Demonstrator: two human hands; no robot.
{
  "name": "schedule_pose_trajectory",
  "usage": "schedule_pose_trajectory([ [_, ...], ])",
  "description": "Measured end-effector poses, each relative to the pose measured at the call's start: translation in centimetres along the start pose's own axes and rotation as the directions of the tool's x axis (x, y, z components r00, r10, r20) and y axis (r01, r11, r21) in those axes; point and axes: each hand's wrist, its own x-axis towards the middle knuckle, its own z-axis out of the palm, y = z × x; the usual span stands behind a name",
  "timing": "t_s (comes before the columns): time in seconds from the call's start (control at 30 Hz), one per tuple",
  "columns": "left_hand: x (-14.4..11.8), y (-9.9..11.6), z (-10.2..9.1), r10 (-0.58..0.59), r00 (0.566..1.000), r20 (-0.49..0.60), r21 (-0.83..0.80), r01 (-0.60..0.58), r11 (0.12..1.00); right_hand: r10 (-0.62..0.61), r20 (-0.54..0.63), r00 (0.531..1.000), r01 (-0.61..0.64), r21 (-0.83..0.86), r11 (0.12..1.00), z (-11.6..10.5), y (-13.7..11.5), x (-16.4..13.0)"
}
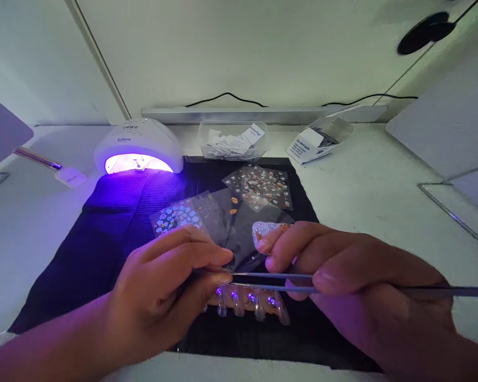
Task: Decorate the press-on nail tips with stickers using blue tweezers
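Tweezers [271, 281]: thin steel, pinched; right hand [366, 281].

Tweezers [271, 281] tips hidden behind left hand [163, 297]; handle cut by right edge.

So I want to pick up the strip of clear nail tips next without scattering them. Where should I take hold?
Take the nail tip strip by its right end, coming from the right. It lies flat, left to right, on the black mat; the left hand covers its left end, and the tweezers cross above.
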Motion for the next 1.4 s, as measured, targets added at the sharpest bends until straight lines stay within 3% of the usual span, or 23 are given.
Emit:
schedule_pose_trajectory([
  [0.33, -0.2, -0.1, 0.1, -0.021, 1.0, -0.005, -0.009, 0.021, 1.0, 0.015, -0.003, 1.0, -0.015, 0.0, 1.0, -0.1, 0.2, 0.0],
  [0.5, -0.4, 0.0, 0.2, -0.093, 0.995, -0.03, -0.04, 0.092, 0.995, -0.001, -0.022, 1.0, 0.001, 0.025, 1.0, 0.2, 0.3, 0.1],
  [0.73, -0.3, 0.1, 0.6, -0.252, 0.964, -0.085, -0.169, 0.235, 0.957, 0.058, -0.075, 0.995, -0.053, 0.076, 0.996, 0.1, 0.6, 0.2],
  [0.9, -0.4, 0.1, 0.7, -0.292, 0.951, -0.105, -0.225, 0.263, 0.938, 0.083, -0.093, 0.992, -0.073, 0.101, 0.992, 0.3, 0.8, 0.1],
  [1.17, -0.4, 0.3, 0.7, -0.345, 0.934, -0.089, -0.221, 0.319, 0.922, 0.141, -0.042, 0.989, -0.13, 0.188, 0.973, -0.1, 1.0, 0.1],
  [1.4, -0.5, -0.8, 0.3, -0.424, 0.896, -0.13, -0.186, 0.398, 0.899, 0.118, -0.082, 0.99, -0.097, 0.223, 0.97, -0.1, 1.3, 0.6],
])
